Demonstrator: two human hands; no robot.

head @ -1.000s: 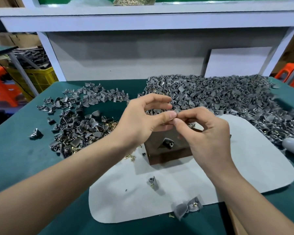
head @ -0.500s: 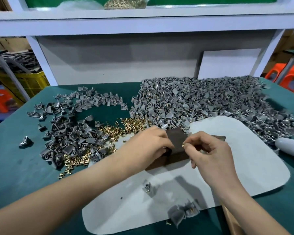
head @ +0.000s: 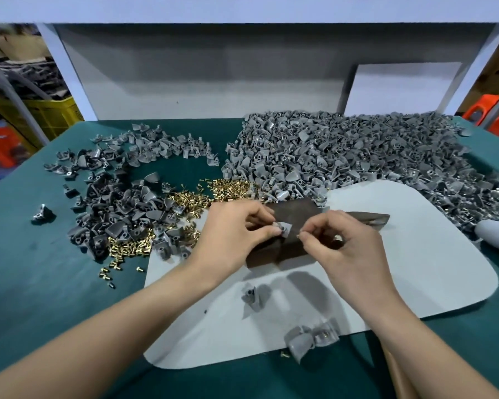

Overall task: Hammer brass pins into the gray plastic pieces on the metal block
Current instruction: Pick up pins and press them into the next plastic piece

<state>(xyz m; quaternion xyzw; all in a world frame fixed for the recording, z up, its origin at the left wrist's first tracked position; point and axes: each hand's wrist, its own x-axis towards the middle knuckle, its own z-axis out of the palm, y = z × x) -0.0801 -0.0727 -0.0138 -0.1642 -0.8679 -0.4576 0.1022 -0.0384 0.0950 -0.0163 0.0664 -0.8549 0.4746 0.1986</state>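
Your left hand pinches a gray piece between thumb and forefinger, holding it over the dark block; whether the piece touches the block cannot be told. Your right hand, just beside the left, has thumb and forefinger closed on a tiny pin that barely shows at the fingertips, near the piece but not in it. The other fingers of both hands are curled.

The block lies under both hands on a pale mat, which lies on the green desk. Beyond your left hand a brass heap of pins is spread out, and more pins trail off to that hand's outer side. Beyond your right hand the gray heap of pieces covers the far part of the desk and reaches the mat's far edge. A small heap of darker pieces lies well to the outer side of your left hand. Between your forearms, nearer you than the block, loose pieces lie on the mat, with two more at its near edge. A pale rounded object lies to the outer side of your right hand, partly cut off by the edge of the picture.
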